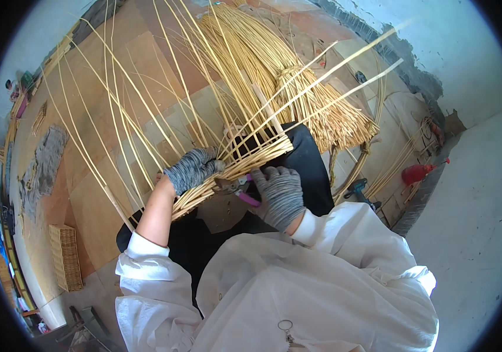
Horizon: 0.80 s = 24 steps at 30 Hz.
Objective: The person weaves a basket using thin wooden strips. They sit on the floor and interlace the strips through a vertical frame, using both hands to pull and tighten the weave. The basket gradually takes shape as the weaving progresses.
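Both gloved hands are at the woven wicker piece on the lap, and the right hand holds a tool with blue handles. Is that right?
Not quite: in the head view the handles of the tool in the right hand are pink, not blue. The left hand and the right are both gloved, at the woven wicker piece.

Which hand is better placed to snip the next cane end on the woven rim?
Right, probably. The right hand already holds the pink-handled cutters against the woven rim, while the left hand grips the weave from above, steadying it among the upright canes.
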Each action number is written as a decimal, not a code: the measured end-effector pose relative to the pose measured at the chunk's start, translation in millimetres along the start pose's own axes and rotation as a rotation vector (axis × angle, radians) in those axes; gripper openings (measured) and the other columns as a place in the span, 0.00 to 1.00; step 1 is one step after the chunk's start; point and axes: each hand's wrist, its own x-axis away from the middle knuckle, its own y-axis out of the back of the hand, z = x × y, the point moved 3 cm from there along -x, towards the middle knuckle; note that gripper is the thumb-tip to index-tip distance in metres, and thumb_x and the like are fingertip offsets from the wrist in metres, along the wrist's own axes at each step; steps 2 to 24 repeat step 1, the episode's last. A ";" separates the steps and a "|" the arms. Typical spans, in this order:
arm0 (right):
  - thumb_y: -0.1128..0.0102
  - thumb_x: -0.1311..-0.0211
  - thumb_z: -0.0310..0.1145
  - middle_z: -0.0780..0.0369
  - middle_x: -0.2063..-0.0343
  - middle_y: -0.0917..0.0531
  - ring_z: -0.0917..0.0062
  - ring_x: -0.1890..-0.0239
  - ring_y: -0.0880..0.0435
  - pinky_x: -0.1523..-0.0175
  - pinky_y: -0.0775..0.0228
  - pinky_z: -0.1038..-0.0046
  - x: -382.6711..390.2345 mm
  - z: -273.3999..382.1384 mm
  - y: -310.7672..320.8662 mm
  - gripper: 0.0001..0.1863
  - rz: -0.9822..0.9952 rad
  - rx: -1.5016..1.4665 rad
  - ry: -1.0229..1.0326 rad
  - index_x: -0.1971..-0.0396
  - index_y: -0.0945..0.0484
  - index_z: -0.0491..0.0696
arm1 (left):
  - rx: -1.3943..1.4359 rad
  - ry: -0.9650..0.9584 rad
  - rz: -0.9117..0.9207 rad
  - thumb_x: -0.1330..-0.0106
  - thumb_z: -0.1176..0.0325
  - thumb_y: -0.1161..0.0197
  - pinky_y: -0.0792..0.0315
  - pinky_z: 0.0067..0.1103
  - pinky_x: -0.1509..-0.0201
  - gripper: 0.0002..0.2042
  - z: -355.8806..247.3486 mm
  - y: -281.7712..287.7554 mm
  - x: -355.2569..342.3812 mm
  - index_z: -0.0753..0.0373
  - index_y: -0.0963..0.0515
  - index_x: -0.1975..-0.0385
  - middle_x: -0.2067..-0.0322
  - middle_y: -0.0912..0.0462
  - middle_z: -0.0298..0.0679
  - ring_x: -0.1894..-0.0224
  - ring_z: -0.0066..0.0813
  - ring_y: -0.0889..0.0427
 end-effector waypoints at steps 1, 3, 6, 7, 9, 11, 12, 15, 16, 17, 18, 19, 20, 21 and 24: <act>0.31 0.65 0.52 0.56 0.59 0.24 0.62 0.55 0.26 0.48 0.40 0.59 -4.3 7.4 -1.6 0.40 0.044 0.048 -0.019 0.48 0.31 0.51 | -0.002 0.003 0.001 0.37 0.54 0.44 0.31 0.28 0.50 0.23 0.4 0.3 0.0 0.68 0.28 0.53 0.61 0.23 0.56 0.54 0.46 0.23; 0.31 0.65 0.52 0.56 0.59 0.24 0.62 0.55 0.26 0.48 0.40 0.59 -4.3 7.4 -1.6 0.40 0.044 0.048 -0.019 0.48 0.31 0.51 | -0.002 0.003 0.001 0.37 0.54 0.44 0.31 0.28 0.50 0.23 0.4 0.3 0.0 0.68 0.28 0.53 0.61 0.23 0.56 0.54 0.46 0.23; 0.31 0.65 0.52 0.56 0.59 0.24 0.62 0.55 0.26 0.48 0.40 0.59 -4.3 7.4 -1.6 0.40 0.044 0.048 -0.019 0.48 0.31 0.51 | -0.002 0.003 0.001 0.37 0.54 0.44 0.31 0.28 0.50 0.23 0.4 0.3 0.0 0.68 0.28 0.53 0.61 0.23 0.56 0.54 0.46 0.23; 0.31 0.65 0.52 0.56 0.59 0.24 0.62 0.55 0.26 0.48 0.40 0.59 -4.3 7.4 -1.6 0.40 0.044 0.048 -0.019 0.48 0.31 0.51 | -0.002 0.003 0.001 0.37 0.54 0.44 0.31 0.28 0.50 0.23 0.4 0.3 0.0 0.68 0.28 0.53 0.61 0.23 0.56 0.54 0.46 0.23; 0.31 0.65 0.52 0.56 0.59 0.24 0.62 0.55 0.26 0.48 0.40 0.59 -4.3 7.4 -1.6 0.40 0.044 0.048 -0.019 0.48 0.31 0.51 | -0.002 0.003 0.001 0.37 0.54 0.44 0.31 0.28 0.50 0.23 0.4 0.3 0.0 0.68 0.28 0.53 0.61 0.23 0.56 0.54 0.46 0.23; 0.31 0.65 0.52 0.56 0.59 0.24 0.62 0.55 0.26 0.48 0.40 0.59 -4.3 7.4 -1.6 0.40 0.044 0.048 -0.019 0.48 0.31 0.51 | -0.002 0.003 0.001 0.37 0.54 0.44 0.31 0.28 0.50 0.23 0.4 0.3 0.0 0.68 0.28 0.53 0.61 0.23 0.56 0.54 0.46 0.23; 0.31 0.65 0.52 0.56 0.59 0.24 0.62 0.55 0.26 0.48 0.40 0.59 -4.3 7.4 -1.6 0.40 0.044 0.048 -0.019 0.48 0.31 0.51 | -0.002 0.003 0.001 0.37 0.54 0.44 0.31 0.28 0.50 0.23 0.4 0.3 0.0 0.68 0.28 0.53 0.61 0.23 0.56 0.54 0.46 0.23; 0.31 0.65 0.52 0.56 0.59 0.24 0.62 0.55 0.26 0.48 0.40 0.59 -4.3 7.4 -1.6 0.40 0.044 0.048 -0.019 0.48 0.31 0.51 | -0.002 0.003 0.001 0.37 0.54 0.44 0.31 0.28 0.50 0.23 0.4 0.3 0.0 0.68 0.28 0.53 0.61 0.23 0.56 0.54 0.46 0.23; 0.31 0.65 0.52 0.56 0.59 0.24 0.62 0.55 0.26 0.48 0.40 0.59 -4.3 7.4 -1.6 0.40 0.044 0.048 -0.019 0.48 0.31 0.51 | -0.002 0.003 0.001 0.37 0.54 0.44 0.31 0.28 0.50 0.23 0.4 0.3 0.0 0.68 0.28 0.53 0.61 0.23 0.56 0.54 0.46 0.23; 0.31 0.65 0.52 0.56 0.59 0.24 0.62 0.55 0.26 0.48 0.40 0.59 -4.3 7.4 -1.6 0.40 0.044 0.048 -0.019 0.48 0.31 0.51 | -0.002 0.003 0.001 0.37 0.54 0.44 0.31 0.28 0.50 0.23 0.4 0.3 0.0 0.68 0.28 0.53 0.61 0.23 0.56 0.54 0.46 0.23; 0.31 0.65 0.52 0.56 0.59 0.24 0.62 0.55 0.26 0.48 0.40 0.59 -4.3 7.4 -1.6 0.40 0.044 0.048 -0.019 0.48 0.31 0.51 | -0.002 0.003 0.001 0.37 0.54 0.44 0.31 0.28 0.50 0.23 0.4 0.3 0.0 0.68 0.28 0.53 0.61 0.23 0.56 0.54 0.46 0.23; 0.31 0.65 0.52 0.56 0.59 0.24 0.62 0.55 0.26 0.48 0.40 0.59 -4.3 7.4 -1.6 0.40 0.044 0.048 -0.019 0.48 0.31 0.51 | -0.002 0.003 0.001 0.37 0.54 0.44 0.31 0.28 0.50 0.23 0.4 0.3 0.0 0.68 0.28 0.53 0.61 0.23 0.56 0.54 0.46 0.23; 0.31 0.65 0.52 0.56 0.59 0.24 0.62 0.55 0.26 0.48 0.40 0.59 -4.3 7.4 -1.6 0.40 0.044 0.048 -0.019 0.48 0.31 0.51 | -0.002 0.003 0.001 0.37 0.54 0.44 0.31 0.28 0.50 0.23 0.4 0.3 0.0 0.68 0.28 0.53 0.61 0.23 0.56 0.54 0.46 0.23; 0.31 0.65 0.52 0.56 0.59 0.24 0.62 0.55 0.26 0.48 0.40 0.59 -4.3 7.4 -1.6 0.40 0.044 0.048 -0.019 0.48 0.31 0.51 | -0.002 0.003 0.001 0.37 0.54 0.44 0.31 0.28 0.50 0.23 0.4 0.3 0.0 0.68 0.28 0.53 0.61 0.23 0.56 0.54 0.46 0.23; 0.31 0.65 0.52 0.56 0.59 0.24 0.62 0.55 0.26 0.48 0.40 0.59 -4.3 7.4 -1.6 0.40 0.044 0.048 -0.019 0.48 0.31 0.51 | -0.002 0.003 0.001 0.37 0.54 0.44 0.31 0.28 0.50 0.23 0.4 0.3 0.0 0.68 0.28 0.53 0.61 0.23 0.56 0.54 0.46 0.23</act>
